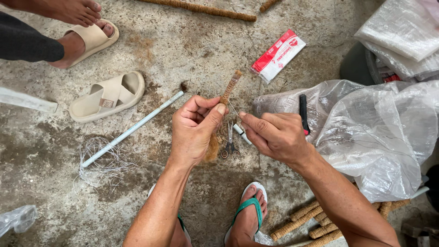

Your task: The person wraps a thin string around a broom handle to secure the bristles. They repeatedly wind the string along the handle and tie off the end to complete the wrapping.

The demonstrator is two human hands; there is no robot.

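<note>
My left hand [194,130] grips a short stick wrapped in brown coir fibre [230,87], tilted up to the right, with loose fibre hanging below the palm. My right hand [276,135] pinches a thin pale thread [234,111] that runs to the stick. A pair of small scissors [229,142] and a small white tube [242,134] lie on the concrete floor between the two hands.
A long white plastic rod [132,129] lies over a tangle of pale thread [103,160]. A red and white packet [278,55] and a clear plastic sack [366,128] with a black-handled tool [303,112] lie to the right. Beige sandals [107,98] and another person's feet are at upper left. Finished coir sticks [315,224] lie lower right.
</note>
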